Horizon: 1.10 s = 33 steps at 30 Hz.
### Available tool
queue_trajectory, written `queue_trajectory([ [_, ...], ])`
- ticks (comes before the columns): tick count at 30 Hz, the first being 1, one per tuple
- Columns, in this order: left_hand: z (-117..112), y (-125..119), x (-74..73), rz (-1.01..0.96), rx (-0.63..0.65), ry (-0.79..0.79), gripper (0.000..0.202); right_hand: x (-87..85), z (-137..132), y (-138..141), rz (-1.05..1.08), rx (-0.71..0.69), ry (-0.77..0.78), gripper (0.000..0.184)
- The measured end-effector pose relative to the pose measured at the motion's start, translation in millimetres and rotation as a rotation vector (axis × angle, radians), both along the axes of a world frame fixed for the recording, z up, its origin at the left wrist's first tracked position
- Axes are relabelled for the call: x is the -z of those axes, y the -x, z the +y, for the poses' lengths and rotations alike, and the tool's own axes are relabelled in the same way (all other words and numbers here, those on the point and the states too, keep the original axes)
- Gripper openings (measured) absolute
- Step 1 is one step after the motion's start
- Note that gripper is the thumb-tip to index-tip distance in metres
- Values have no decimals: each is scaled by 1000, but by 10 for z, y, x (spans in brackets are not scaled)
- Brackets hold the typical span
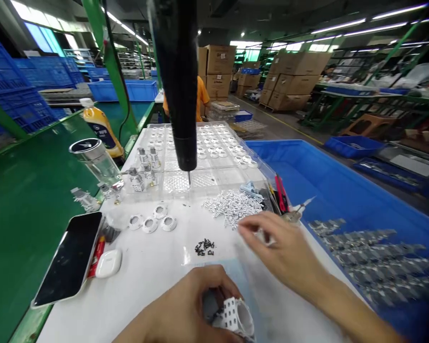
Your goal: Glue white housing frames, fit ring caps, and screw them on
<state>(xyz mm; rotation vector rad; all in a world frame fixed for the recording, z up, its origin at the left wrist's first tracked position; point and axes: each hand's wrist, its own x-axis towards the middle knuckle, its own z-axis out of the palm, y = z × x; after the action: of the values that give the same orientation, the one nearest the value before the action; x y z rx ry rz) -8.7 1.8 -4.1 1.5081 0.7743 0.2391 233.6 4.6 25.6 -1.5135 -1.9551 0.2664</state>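
My left hand (196, 305) is wrapped around a white plastic housing (232, 317) with rows of square holes and a round opening; part of it is hidden in the fingers. My right hand (275, 243) is at the near edge of a heap of small white pins (232, 207), thumb and index fingertips pinched together. Whatever lies between those fingertips is too small to make out. A small pile of black screws (204, 247) lies beyond my left hand. Four-holed white ring parts, several of them (150, 225), sit farther left. A dark screwdriver (188, 147) hangs tip down over the table.
Clear trays of white rings (214, 176) cover the far table. Left stand assembled units (136, 180), a glass bottle (100, 162), a yellow bottle (102, 128), a phone (69, 259) and a white case (108, 263). A blue bin (286, 162) with grey parts (379, 257) adjoins right.
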Motion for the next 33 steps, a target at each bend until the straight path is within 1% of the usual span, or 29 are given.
queue_trajectory([
  [2,21,6,49,-63,94,2,45,58,205,352,-41,-194,117,18],
  [5,68,9,120,-165,191,6,42,153,554,811,-105,-355,183,22],
  [8,101,10,166,-199,188,29,49,237,827,1135,-163,-420,206,25],
  [11,108,14,178,-200,143,36,52,291,950,1300,-203,-430,211,18],
  [13,105,19,172,-185,123,26,51,308,963,1327,-220,-425,207,10],
  [14,102,22,169,-178,116,26,52,312,957,1322,-226,-420,204,8],
  [19,80,21,162,-151,104,41,59,320,918,1257,-247,-388,185,20],
  [23,69,24,114,-121,63,60,56,348,923,1288,-274,-430,181,15],
  [27,81,46,44,-174,15,167,50,348,923,1319,-273,-453,184,15],
  [30,91,63,17,-223,-5,212,47,266,819,1197,-207,-408,193,13],
  [33,93,81,2,-226,4,214,45,140,559,869,-82,-340,201,17],
])
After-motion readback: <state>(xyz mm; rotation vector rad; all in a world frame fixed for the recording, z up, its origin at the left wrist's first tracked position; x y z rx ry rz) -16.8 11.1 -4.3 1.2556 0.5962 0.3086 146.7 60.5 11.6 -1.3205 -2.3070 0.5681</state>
